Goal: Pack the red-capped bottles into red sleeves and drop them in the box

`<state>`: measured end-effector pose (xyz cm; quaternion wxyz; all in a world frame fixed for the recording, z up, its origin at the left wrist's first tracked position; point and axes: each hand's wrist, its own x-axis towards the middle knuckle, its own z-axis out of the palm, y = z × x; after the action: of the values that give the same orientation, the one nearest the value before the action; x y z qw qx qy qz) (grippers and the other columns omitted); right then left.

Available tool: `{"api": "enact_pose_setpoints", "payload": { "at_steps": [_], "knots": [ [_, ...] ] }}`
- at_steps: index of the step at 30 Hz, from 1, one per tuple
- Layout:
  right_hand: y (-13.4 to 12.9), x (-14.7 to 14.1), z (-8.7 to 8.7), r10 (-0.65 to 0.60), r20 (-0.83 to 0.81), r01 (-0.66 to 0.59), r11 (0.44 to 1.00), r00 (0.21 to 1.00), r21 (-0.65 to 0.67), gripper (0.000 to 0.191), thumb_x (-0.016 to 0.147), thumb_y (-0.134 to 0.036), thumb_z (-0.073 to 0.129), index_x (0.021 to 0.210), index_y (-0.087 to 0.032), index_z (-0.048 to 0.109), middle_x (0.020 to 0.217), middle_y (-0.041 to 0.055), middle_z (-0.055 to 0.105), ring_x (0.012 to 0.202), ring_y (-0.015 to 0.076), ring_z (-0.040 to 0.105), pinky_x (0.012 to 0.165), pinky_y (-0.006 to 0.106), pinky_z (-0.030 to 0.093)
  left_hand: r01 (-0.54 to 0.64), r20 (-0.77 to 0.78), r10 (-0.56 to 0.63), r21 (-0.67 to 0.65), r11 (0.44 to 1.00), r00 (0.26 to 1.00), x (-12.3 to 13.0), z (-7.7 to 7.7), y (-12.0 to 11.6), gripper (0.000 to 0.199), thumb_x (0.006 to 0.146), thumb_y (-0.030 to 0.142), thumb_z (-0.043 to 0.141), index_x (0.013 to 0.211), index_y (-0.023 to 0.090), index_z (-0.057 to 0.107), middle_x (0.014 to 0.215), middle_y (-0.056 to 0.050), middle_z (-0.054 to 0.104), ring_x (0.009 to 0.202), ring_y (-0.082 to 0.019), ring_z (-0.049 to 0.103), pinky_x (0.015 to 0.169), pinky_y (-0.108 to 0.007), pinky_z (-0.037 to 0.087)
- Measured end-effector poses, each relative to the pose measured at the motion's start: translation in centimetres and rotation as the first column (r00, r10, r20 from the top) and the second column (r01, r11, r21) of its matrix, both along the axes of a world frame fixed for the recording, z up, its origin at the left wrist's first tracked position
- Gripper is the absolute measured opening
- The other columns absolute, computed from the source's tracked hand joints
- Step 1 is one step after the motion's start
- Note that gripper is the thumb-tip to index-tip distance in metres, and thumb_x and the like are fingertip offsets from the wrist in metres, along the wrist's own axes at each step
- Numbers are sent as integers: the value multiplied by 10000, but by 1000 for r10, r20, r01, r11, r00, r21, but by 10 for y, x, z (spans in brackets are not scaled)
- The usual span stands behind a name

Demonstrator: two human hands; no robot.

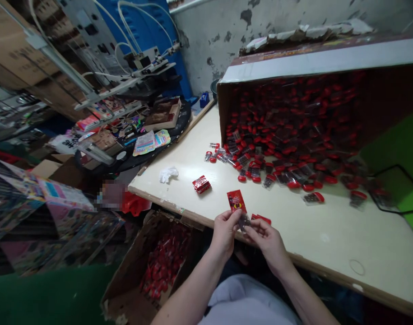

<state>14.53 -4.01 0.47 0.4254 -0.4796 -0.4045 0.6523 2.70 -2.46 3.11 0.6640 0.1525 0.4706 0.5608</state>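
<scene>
Near the table's front edge, my left hand pinches a red printed card, which stands up above the fingers. My right hand is closed at the lower part of a small clear piece with dark contents, just below the card. Both hands meet around this piece. Beside my right hand, some red cards lie on the table. A small stack of red packets rests to the left of the hands.
A large tipped carton spills many red-capped clear packs onto the table. Crumpled white paper lies at left. Below the edge stands a cardboard box with red packs. A round black machine table is at left.
</scene>
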Motion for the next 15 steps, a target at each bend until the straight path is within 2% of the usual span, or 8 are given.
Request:
{"api": "enact_pose_setpoints", "payload": {
  "at_steps": [4, 10, 13, 15],
  "knots": [
    [2, -4, 6, -64, -34, 64, 998, 997, 1, 255, 732, -391, 696, 876, -192, 629, 806, 25, 677, 685, 153, 648, 630, 242, 527, 26, 13, -26, -15, 1000, 1000, 8, -1, -10, 296, 649, 356, 735, 769, 90, 682, 675, -65, 637, 592, -117, 557, 590, -236, 433],
    [5, -5, 4, -43, -26, 43, 999, 999, -18, 293, 713, -397, 712, 851, -194, 553, 705, 2, 670, 629, 148, 651, 596, 242, 526, 57, 81, -54, -35, 998, 995, -3, -2, -6, 335, 657, 402, 722, 786, 100, 656, 722, -65, 650, 612, -105, 569, 615, -229, 442],
    [4, 3, 0, -3, 69, -1, 998, 998, 67, 363, 709, -402, 713, 944, -212, 511, 729, 5, 676, 662, 170, 659, 629, 282, 535, 90, 66, -87, -56, 994, 994, -9, 0, -1, 354, 649, 417, 724, 804, 106, 654, 720, -67, 658, 611, -114, 583, 625, -242, 447],
    [4, 10, -2, -9, 215, -31, 983, 977, 179, 421, 701, -402, 717, 1019, -223, 507, 806, 23, 678, 730, 188, 660, 671, 308, 535, 116, 69, -111, -72, 991, 991, -11, 3, 0, 370, 647, 438, 719, 803, 108, 654, 723, -72, 662, 612, -130, 597, 632, -260, 454]
  ]
}}
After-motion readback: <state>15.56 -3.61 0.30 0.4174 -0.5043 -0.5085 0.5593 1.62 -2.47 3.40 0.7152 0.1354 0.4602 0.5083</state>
